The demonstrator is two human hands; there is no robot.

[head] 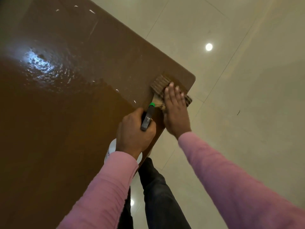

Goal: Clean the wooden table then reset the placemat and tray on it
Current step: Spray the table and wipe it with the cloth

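So the right hand [175, 111] is flat, fingers straight, pressing a brown ribbed cloth [159, 85] onto the table's corner, right of centre in the frame. Just left of it, the left hand [133, 134] is curled round a spray bottle [147, 118] with its green nozzle aimed at the cloth. The wooden table [82, 113] fills the left side of the frame and looks wet, with glare at upper left and white specks [92, 11] along the top edge. This looks like the wiping step. Next up is probably working the cloth toward those specks. The placemat and tray aren't in view.
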